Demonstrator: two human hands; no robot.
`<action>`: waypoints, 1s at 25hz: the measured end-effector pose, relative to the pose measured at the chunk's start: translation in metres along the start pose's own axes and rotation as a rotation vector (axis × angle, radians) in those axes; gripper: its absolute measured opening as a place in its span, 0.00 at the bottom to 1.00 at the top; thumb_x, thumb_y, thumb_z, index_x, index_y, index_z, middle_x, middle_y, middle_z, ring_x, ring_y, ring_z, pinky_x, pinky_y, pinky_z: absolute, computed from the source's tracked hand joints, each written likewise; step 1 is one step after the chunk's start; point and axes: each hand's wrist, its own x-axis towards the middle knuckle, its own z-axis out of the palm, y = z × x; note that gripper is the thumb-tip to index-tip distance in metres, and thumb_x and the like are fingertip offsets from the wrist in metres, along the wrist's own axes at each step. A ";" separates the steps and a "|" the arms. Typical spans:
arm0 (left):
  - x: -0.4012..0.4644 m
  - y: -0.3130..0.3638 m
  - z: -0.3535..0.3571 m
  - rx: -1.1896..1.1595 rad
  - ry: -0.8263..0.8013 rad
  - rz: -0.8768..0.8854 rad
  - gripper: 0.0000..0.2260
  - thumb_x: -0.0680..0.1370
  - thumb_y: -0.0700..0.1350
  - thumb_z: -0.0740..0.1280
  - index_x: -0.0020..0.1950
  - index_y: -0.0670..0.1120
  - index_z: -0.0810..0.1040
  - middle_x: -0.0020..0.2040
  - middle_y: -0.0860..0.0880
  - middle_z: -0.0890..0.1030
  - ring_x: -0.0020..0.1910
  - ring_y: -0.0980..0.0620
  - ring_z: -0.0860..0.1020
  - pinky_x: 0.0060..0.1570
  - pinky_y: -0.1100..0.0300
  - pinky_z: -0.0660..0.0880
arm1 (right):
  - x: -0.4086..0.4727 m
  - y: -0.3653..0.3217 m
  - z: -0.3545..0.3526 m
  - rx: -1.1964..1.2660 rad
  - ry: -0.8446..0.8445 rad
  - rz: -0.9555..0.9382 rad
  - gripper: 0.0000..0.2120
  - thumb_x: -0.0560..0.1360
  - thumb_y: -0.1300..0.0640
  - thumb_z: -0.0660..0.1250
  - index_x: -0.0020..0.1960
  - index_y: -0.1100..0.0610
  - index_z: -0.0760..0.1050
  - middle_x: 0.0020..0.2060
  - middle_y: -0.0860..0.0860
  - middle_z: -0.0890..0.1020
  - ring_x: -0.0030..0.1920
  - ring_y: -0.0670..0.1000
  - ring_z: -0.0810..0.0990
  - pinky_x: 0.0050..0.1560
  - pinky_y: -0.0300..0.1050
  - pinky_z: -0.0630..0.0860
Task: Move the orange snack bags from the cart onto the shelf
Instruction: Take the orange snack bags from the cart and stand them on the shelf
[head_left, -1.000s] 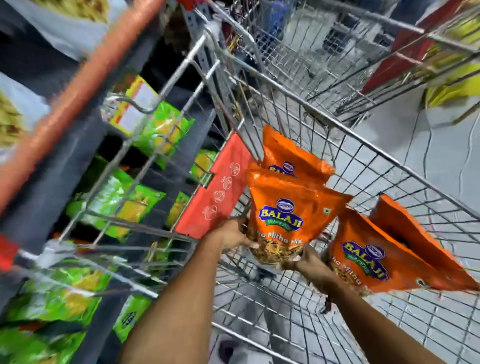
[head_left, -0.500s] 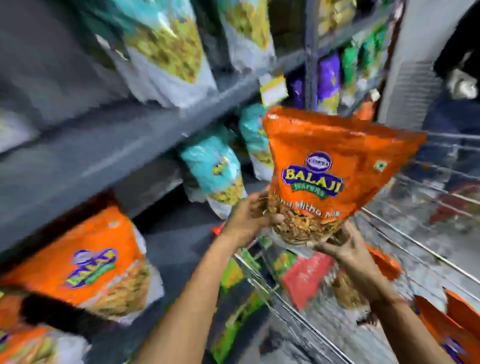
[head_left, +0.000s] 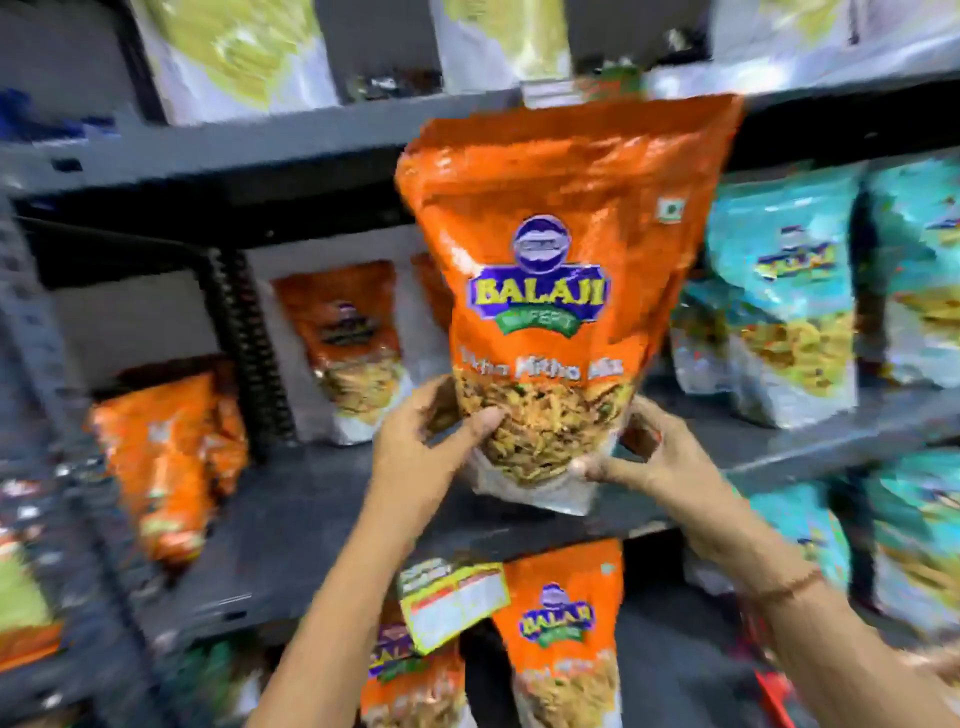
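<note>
Head view, status query: where is the orange snack bag (head_left: 561, 291), and how is it held?

Head view, reply: the bag is upright, label facing the camera, raised in front of the grey shelf (head_left: 322, 499). Its bottom edge sits just above the shelf front; contact with the board cannot be confirmed. The left hand (head_left: 421, 457) grips the lower left corner, thumb pressed on the clear window, the other fingers behind the bag and out of sight. The right hand (head_left: 649, 462) grips the lower right corner, fingers curled around the edge and closed on it.

Query: how far along is the task?

Reply: judged partly complete. Orange bags on the shelf (head_left: 348, 343) already stand behind and left of the held one, with another group (head_left: 166, 457) further left, blurred. Whether these came from the cart cannot be determined. The held bag is not yet released. The cart is out of frame, so the remaining count is unknown.

Query: neighbouring stock?

Reply: teal bags (head_left: 779, 291) occupy the right section of the same level. A price label (head_left: 452, 603) hangs on the shelf edge below the hands.
</note>
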 end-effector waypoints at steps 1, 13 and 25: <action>-0.003 -0.002 -0.024 0.023 0.054 -0.013 0.13 0.66 0.52 0.75 0.49 0.63 0.82 0.48 0.62 0.85 0.51 0.62 0.82 0.50 0.67 0.77 | 0.016 0.004 0.021 0.020 -0.081 0.012 0.24 0.63 0.60 0.81 0.57 0.51 0.80 0.55 0.44 0.86 0.56 0.41 0.83 0.53 0.31 0.77; 0.033 -0.097 -0.157 0.173 0.431 -0.242 0.14 0.76 0.52 0.68 0.61 0.55 0.76 0.59 0.50 0.82 0.59 0.52 0.80 0.63 0.44 0.75 | 0.166 0.086 0.193 0.188 -0.472 0.218 0.26 0.69 0.69 0.76 0.62 0.50 0.75 0.56 0.46 0.86 0.58 0.44 0.83 0.53 0.37 0.80; 0.066 -0.156 -0.171 0.201 0.458 -0.324 0.16 0.75 0.55 0.68 0.62 0.53 0.76 0.57 0.52 0.82 0.57 0.52 0.80 0.61 0.46 0.77 | 0.198 0.135 0.212 0.286 -0.487 0.282 0.33 0.72 0.64 0.75 0.74 0.52 0.66 0.67 0.52 0.79 0.68 0.53 0.77 0.72 0.58 0.69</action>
